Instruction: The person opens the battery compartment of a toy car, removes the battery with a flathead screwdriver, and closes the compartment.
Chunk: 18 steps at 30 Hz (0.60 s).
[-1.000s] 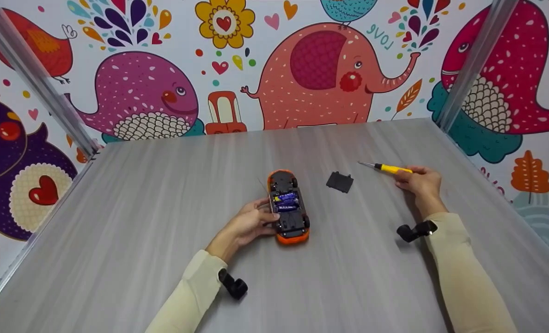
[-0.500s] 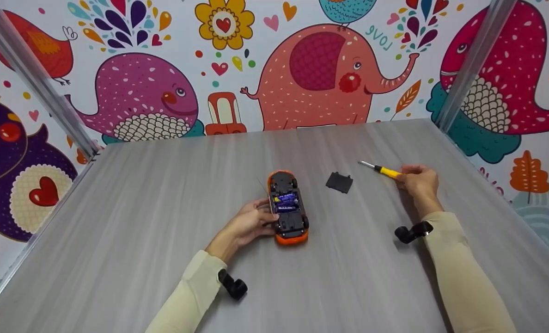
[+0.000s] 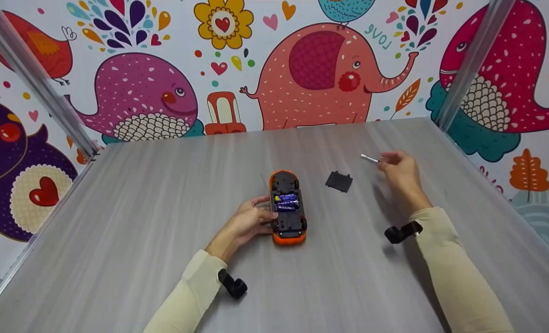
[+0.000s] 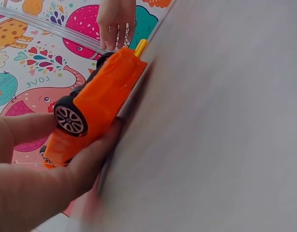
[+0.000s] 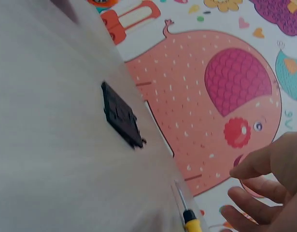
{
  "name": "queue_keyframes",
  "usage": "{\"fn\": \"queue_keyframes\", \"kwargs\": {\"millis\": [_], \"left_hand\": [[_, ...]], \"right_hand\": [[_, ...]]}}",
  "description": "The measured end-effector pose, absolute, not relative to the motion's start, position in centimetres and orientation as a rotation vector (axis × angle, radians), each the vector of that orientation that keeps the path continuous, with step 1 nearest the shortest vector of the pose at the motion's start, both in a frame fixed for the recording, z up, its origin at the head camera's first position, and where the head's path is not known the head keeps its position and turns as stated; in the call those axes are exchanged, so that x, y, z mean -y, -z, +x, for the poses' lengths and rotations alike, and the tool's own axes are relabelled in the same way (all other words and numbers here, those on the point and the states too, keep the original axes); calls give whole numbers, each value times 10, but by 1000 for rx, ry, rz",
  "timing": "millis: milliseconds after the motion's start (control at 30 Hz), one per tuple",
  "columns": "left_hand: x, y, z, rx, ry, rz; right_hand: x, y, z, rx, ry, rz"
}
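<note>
My left hand (image 3: 247, 222) grips the side of an orange toy car (image 3: 289, 226), which is turned wheels-up. Purple batteries (image 3: 286, 203) lie in its uncovered battery compartment. In the left wrist view, thumb and fingers curl round the car's body (image 4: 107, 92) beside a wheel. To the right, a screwdriver (image 5: 191, 222) with a yellow handle lies on the table. Over it hovers my right hand (image 3: 403, 178), fingers loosely bent and apart from the screwdriver in the right wrist view. From the head, this hand hides the handle; only the metal shaft (image 3: 369, 158) shows.
A black battery cover (image 3: 339, 181) lies flat on the grey table (image 3: 163, 194) between car and screwdriver. A thin wire antenna (image 3: 263, 180) sticks out from the car's left side. Cartoon-printed walls (image 3: 228, 69) and metal posts (image 3: 473, 69) bound the table.
My right hand has let go of the screwdriver, leaving it on the table, and has moved left and slightly away from me. The left hand still holds the car, which has shifted slightly.
</note>
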State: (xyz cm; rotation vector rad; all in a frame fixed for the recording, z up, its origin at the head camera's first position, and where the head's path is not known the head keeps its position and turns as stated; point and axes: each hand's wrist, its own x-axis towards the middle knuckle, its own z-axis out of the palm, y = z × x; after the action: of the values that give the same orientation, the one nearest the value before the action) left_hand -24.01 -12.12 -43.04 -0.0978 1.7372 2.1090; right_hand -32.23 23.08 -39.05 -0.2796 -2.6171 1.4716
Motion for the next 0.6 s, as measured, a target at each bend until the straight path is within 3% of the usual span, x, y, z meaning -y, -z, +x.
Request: {"fn": "queue_keyframes", "kwargs": {"millis": [600], "left_hand": [[126,426,-240,-1746,-2013,-24]], "right_hand": [[-159,381,-292,2854,-1865,289]]}}
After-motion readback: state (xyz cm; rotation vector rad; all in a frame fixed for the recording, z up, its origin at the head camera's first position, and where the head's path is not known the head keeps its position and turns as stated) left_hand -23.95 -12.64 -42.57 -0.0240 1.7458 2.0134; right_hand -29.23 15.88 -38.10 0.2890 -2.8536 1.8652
